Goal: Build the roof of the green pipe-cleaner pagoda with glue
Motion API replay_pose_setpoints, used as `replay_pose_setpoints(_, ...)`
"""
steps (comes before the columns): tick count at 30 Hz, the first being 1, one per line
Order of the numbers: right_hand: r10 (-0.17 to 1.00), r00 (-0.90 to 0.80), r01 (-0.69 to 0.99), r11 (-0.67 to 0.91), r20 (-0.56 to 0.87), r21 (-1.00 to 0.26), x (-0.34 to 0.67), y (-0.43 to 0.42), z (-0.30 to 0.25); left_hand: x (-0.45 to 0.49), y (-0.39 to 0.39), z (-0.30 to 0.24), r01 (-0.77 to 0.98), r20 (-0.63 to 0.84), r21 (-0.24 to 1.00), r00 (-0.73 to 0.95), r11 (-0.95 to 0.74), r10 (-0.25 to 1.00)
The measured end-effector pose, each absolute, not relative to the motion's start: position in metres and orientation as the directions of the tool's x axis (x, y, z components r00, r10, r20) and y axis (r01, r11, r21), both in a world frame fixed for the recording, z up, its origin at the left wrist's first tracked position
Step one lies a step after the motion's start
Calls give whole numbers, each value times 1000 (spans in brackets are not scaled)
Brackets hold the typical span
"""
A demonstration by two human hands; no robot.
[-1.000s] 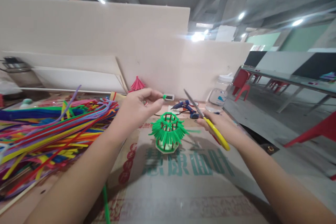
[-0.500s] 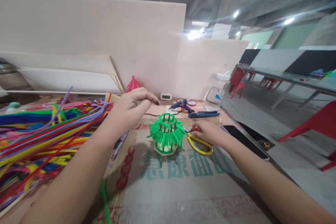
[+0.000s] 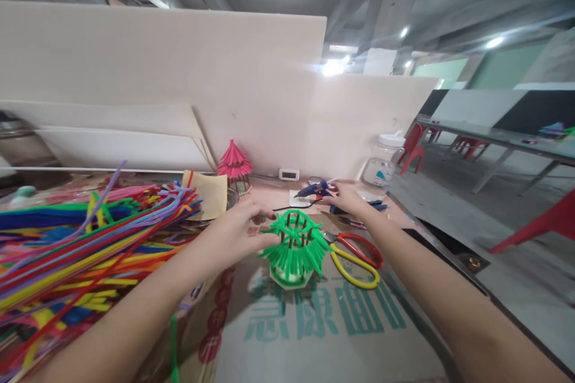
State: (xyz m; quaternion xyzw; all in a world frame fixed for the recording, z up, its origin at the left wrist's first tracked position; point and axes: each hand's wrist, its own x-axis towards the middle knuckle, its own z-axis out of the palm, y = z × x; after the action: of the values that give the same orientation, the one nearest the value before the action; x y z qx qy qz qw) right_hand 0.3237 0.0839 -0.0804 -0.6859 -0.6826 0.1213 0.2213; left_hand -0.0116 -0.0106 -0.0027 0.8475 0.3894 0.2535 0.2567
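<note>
A small pavilion model (image 3: 294, 254) stands upright on the cardboard, with dark posts, a fringe of green pipe cleaners and a pale base. My left hand (image 3: 245, 230) is at its left side, fingers and thumb apart, the thumb close to the fringe; whether it touches is unclear. Farther back, my right hand (image 3: 347, 198) has its fingers closed round the handle of a blue glue gun (image 3: 311, 190), whose nozzle points left. Scissors (image 3: 357, 257) with one red and one yellow handle lie just right of the model.
Bundles of coloured pipe cleaners (image 3: 90, 245) cover the left side. Behind are a pink-roofed pavilion (image 3: 234, 163), a small digital clock (image 3: 288, 175) and a clear jar (image 3: 380, 167). A phone (image 3: 444, 260) lies at the right edge. A pale board (image 3: 269, 102) rises behind the table.
My right hand has let go of the scissors and moved back to the glue gun. My left hand has come down beside the green model, uncovering the pink-roofed pavilion.
</note>
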Motion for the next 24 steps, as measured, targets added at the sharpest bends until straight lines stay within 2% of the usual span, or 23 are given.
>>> replay_pose_setpoints(7, 997, 55, 868, -20, 55, -496, 307, 99, -92, -6, -3, -22, 545, 192, 622, 590, -562, 784)
replay_pose_setpoints(12, 985, 105, 805, -4, 136, -593, 303, 85, -82, -3, -4, -31, 502, 181, 620, 656, -603, 732)
replay_pose_setpoints(16, 961, 142, 692, 76, 239, -717, 305, 51, -62, -3, -11, -22, 496, 196, 575, 689, -651, 698)
replay_pose_setpoints(20, 950, 147, 546, 155, 276, -823, 308, 9, -45, -1, -24, -8, 464, 198, 519, 752, -718, 629)
replay_pose_setpoints(24, 920, 36, 379, 349, 391, -857, 311, -21, -36, 3, -36, 1, 457, 180, 463, 790, -759, 586)
